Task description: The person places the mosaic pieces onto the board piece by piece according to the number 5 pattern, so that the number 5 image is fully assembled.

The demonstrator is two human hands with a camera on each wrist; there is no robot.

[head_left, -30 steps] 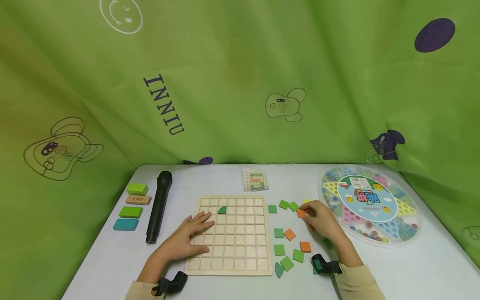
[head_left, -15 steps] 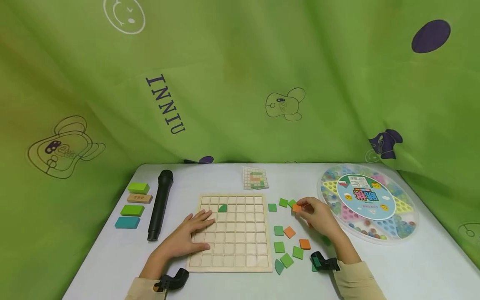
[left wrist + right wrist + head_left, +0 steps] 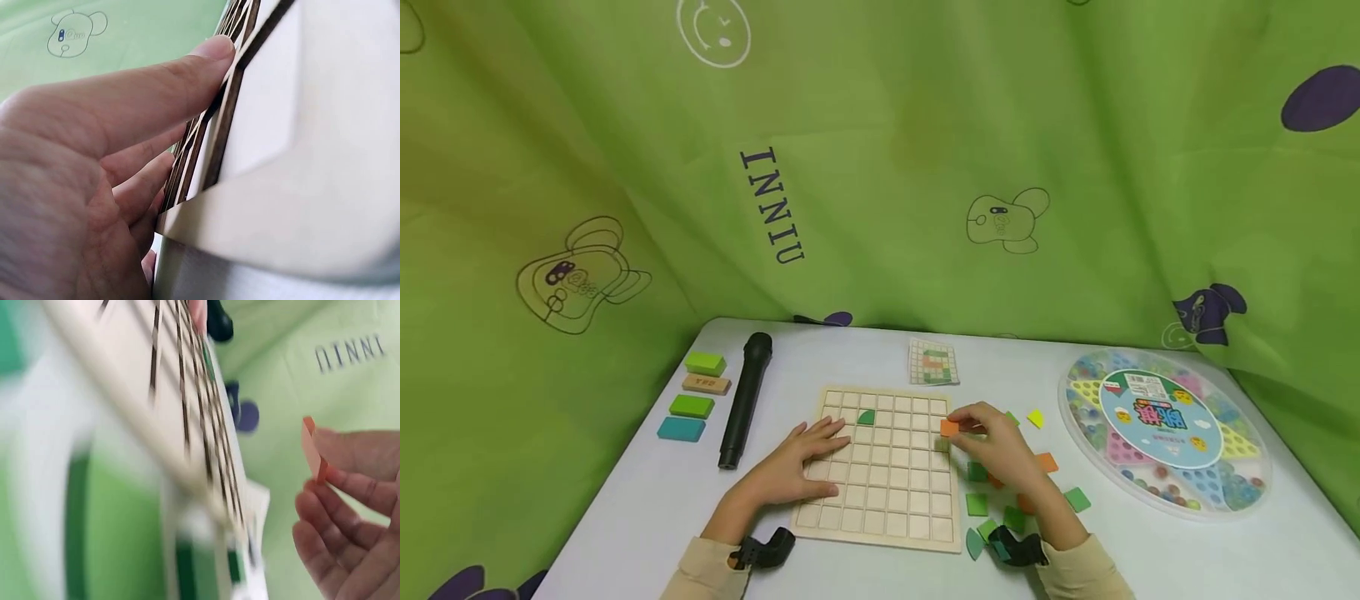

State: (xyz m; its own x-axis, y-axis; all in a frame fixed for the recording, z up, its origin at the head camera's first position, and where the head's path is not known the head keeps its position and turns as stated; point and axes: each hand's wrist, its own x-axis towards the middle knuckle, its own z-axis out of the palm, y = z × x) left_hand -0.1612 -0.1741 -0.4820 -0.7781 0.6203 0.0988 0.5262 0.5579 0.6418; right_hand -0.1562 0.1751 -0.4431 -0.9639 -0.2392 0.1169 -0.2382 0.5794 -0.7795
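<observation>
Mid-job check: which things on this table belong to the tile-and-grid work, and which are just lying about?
In use:
- right hand pinching an orange tile
- left hand resting flat on the wooden grid board
- green piece already in the grid
- loose tiles
- pattern card

Lying about:
- black microphone
- coloured blocks
- round marble tray

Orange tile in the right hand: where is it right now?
Head view: the orange tile is pinched in the right hand, over the right edge of the grid board, upper part. The left hand rests on the board's left side.
</observation>
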